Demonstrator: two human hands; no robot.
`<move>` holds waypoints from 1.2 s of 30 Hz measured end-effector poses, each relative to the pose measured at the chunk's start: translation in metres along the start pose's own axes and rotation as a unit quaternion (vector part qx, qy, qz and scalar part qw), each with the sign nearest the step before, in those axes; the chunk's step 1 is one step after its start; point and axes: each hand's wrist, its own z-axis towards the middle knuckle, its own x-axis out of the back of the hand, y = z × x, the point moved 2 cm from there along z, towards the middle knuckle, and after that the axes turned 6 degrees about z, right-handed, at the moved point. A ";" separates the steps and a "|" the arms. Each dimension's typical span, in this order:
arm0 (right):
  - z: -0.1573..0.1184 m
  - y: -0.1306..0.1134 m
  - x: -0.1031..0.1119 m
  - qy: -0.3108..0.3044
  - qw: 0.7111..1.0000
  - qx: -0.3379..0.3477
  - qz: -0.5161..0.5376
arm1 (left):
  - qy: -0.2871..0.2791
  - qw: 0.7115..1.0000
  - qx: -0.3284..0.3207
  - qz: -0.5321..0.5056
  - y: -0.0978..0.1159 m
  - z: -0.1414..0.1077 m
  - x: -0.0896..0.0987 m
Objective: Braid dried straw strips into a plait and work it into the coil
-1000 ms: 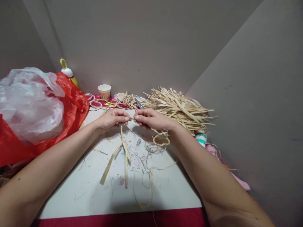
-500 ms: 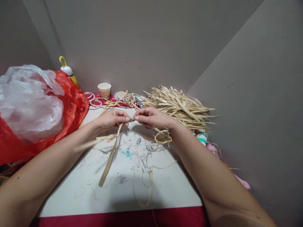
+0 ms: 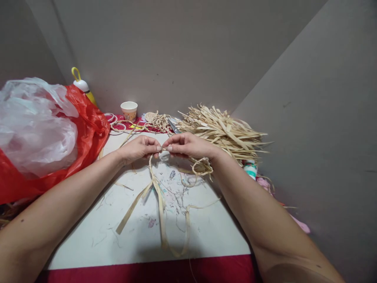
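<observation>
My left hand (image 3: 144,147) and my right hand (image 3: 184,145) meet above the middle of the white board, each closed in a pinch. Between their thumbs and fingers runs a thin braided straw cord (image 3: 151,167), its held part mostly covered by the fingertips. From under my left hand the braid hangs down and splits into loose flat straw strips (image 3: 161,212). A coiled length of braid (image 3: 202,166) shows just below my right wrist.
Behind my hands lie scissors (image 3: 173,126), a heap of braided cord (image 3: 160,121) and a paper cup (image 3: 129,110). A large bundle of dry straw (image 3: 219,129) is at the back right. Red and white plastic bags (image 3: 88,122) bulge at the left. Fibre scraps litter the white board (image 3: 88,243).
The loose strips below my left hand have swung down and to the right; one now hangs towards the front. Both hands stay pinched at nearly the same spot.
</observation>
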 end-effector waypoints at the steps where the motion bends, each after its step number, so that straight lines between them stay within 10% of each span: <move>1: 0.001 0.002 0.002 -0.004 1.000 -0.006 0.004 | 0.003 1.000 -0.005 -0.002 0.000 0.000 0.000; 36: 0.000 0.001 -0.005 0.042 0.968 0.087 -0.231 | 0.001 0.999 0.042 0.023 -0.008 0.003 -0.006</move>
